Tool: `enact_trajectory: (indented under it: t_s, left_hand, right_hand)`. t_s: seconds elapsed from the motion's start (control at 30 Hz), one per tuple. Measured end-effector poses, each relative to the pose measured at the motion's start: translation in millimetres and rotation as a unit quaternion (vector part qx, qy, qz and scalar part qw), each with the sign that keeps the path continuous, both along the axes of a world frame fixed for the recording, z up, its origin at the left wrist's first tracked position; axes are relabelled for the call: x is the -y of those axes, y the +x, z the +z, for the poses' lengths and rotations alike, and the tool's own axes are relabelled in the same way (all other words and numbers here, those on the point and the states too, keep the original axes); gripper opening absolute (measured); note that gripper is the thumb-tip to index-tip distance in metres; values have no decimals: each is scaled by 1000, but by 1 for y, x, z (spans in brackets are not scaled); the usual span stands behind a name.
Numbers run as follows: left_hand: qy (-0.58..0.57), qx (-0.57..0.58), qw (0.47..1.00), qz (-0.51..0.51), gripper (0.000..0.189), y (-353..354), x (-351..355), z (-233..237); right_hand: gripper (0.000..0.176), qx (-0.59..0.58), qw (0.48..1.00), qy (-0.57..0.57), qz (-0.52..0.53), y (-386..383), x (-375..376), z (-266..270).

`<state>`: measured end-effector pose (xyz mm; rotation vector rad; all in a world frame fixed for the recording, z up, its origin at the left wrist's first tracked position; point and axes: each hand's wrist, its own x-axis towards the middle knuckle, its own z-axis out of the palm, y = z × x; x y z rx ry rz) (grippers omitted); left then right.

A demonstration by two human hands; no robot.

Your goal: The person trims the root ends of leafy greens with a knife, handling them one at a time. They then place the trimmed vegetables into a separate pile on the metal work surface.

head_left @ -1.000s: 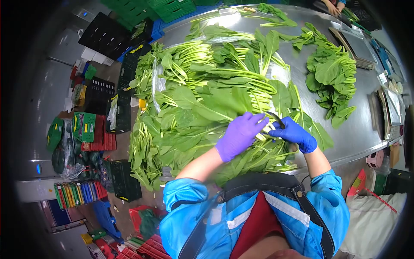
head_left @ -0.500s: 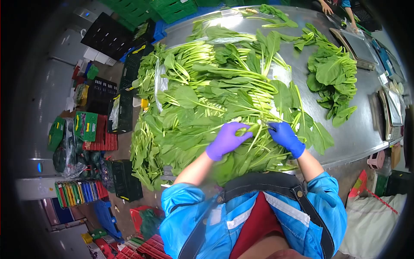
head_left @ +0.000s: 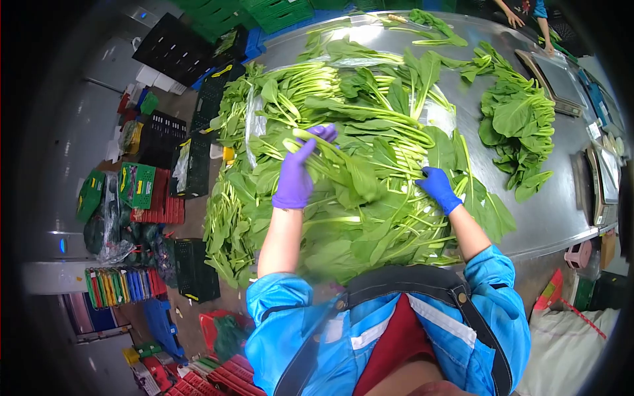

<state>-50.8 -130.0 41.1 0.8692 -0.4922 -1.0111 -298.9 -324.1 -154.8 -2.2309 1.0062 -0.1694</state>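
Note:
My left hand (head_left: pixel 295 178), in a purple glove, is raised over the left-middle of the pile and closed round the pale stem ends of a few stalks of leafy greens (head_left: pixel 353 175). Their leaves trail to the right, slightly blurred. At the right side of the pile, my right hand (head_left: pixel 438 189), in a blue glove, has its fingers bent down among the stems; whatever they hold is hidden. Beneath both hands spreads a broad heap of the same leafy greens (head_left: pixel 396 228), with bundled pale stems (head_left: pixel 317 79) toward the back.
The greens lie on a metal table (head_left: pixel 462 99). A separate heap of greens (head_left: pixel 518 122) and weighing scales (head_left: pixel 555 79) are to the right. Another person's hand (head_left: pixel 514 18) shows at the far right. Dark crates (head_left: pixel 195 274) stand along the left, and a white sack (head_left: pixel 571 343) lies lower right.
My left hand has moved up and left, away from my right hand, carrying stalks of leafy greens. My right hand has shifted slightly up and stays at the pile.

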Motion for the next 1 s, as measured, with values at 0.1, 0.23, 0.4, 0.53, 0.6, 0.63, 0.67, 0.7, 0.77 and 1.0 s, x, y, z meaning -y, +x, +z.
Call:
enact_trajectory:
  t_s: [0.1,0.23,0.4,0.53,0.6,0.63,0.67,0.7,0.77,1.0]
  left_hand:
    - [-11,-21,999,25,37,16,-4,-5]
    - [9,-46,996,73,42,21,-9,-13]
    - [-3,7,1000,23,39,31,-17,-20]
    - [235,365,893,-116,33,-40,-10,32]
    - [130,611,770,-132,39,-66,-3,-2]
    - [75,670,729,-116,42,-77,2,-20]
    - [69,697,706,-106,43,-85,5,-30]
    - [95,693,703,-127,41,-87,8,-33]
    - [116,690,699,-146,40,-87,13,-36]
    - [226,516,820,-100,44,-90,13,-42]
  right_hand:
    - [38,79,991,111,-13,-4,5,17]
    - [31,104,947,304,17,-18,1,68]
    - [24,107,878,449,125,-26,-24,124]
    - [29,85,868,479,103,-16,-36,124]
    - [32,115,866,467,135,-8,-45,129]
    - [30,89,880,438,159,-5,-45,142]
    - [30,90,881,437,160,-5,-45,147]
    - [30,101,878,442,151,-5,-45,150]
    - [28,150,873,455,86,-8,-43,158]
    - [32,293,948,-65,106,-11,-60,117]
